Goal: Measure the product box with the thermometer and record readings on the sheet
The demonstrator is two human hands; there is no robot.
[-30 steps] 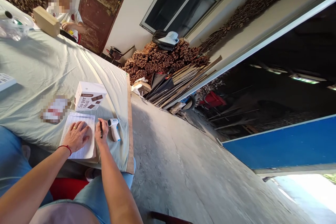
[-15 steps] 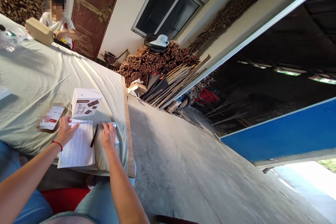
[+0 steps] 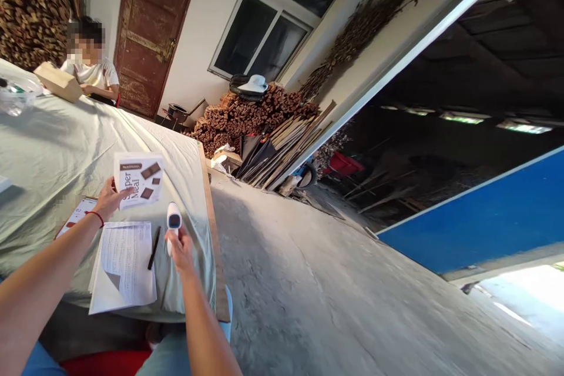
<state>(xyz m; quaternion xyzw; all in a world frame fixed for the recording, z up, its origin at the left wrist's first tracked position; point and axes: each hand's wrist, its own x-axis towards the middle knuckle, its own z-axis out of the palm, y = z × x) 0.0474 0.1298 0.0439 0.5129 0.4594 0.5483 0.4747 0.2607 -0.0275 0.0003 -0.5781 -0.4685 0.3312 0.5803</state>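
My left hand (image 3: 110, 198) grips the lower left side of a white box (image 3: 152, 195) printed "Super Meal" with brown chocolate pieces. In my right hand (image 3: 181, 248) is a white infrared thermometer (image 3: 173, 211), held upright by its handle, its small dark screen facing me. Written sheets of paper (image 3: 127, 264) lie between my forearms, one corner curled over. Beside them rests a black pen (image 3: 154, 248). A phone (image 3: 74, 216) lies on the cloth, partly hidden by my left forearm.
A pale cloth covers the table (image 3: 88, 141), whose right edge (image 3: 211, 235) drops to a concrete floor (image 3: 282, 258). Across the table sits a person (image 3: 94, 73) behind a cardboard box (image 3: 59, 82). A clear plastic container (image 3: 17, 97) stands at the far left. Firewood (image 3: 247, 111) is stacked by the wall.
My right hand has picked up the thermometer from the cloth and raised it upright. My left hand has moved from the paper to the white box and taken hold of it.
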